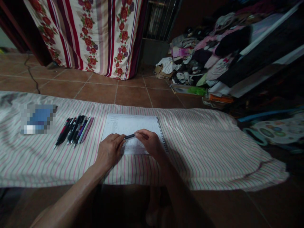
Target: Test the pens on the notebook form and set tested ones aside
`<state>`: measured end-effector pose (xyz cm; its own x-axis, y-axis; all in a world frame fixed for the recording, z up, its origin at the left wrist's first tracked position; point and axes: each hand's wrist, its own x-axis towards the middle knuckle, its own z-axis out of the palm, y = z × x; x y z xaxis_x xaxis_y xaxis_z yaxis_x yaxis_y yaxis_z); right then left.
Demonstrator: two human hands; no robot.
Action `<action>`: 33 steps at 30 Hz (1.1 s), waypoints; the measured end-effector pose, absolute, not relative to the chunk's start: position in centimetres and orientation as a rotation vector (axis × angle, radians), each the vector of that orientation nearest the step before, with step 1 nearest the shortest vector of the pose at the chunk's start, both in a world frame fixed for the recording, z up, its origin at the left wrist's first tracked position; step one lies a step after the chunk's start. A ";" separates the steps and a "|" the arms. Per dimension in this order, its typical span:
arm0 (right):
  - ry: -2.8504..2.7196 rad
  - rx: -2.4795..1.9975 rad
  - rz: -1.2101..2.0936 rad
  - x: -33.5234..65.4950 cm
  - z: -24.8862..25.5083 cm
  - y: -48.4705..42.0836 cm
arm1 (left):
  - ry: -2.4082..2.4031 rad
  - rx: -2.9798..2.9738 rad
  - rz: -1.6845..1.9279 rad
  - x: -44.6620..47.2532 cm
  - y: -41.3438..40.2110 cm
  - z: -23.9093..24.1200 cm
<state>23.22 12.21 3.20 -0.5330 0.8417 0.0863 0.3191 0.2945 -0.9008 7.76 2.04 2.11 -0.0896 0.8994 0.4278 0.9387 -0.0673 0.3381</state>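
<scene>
A dark pen (129,136) lies crosswise between my two hands, above an open spiral notebook (133,122). My left hand (109,147) is closed on its left end, near the page's lower left part. At the other end, the fingertips of my right hand (150,141) pinch the pen. The notebook's page is white with faint markings, and its black coil runs down the right side. Left of it, several pens (73,129) lie side by side on the striped cloth, in black, red, purple, pale green and pink.
A striped cloth (201,148) covers the low table. A blurred-out blue item (40,115) lies at the far left. Beyond are a tiled floor (130,93), a floral curtain (102,38) and a heap of clothes (201,53). A patterned item with a blue edge (277,129) stands at right.
</scene>
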 end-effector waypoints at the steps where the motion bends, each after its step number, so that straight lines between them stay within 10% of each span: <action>1: -2.022 -1.040 1.185 23.2 3.2 12.2 | -2.076 -2.065 -0.866 7.8 2.0 2.1; 33: -2.265 -1.073 1.104 23.7 3.3 12.1 | -1.864 -2.097 -0.713 8.2 1.6 2.1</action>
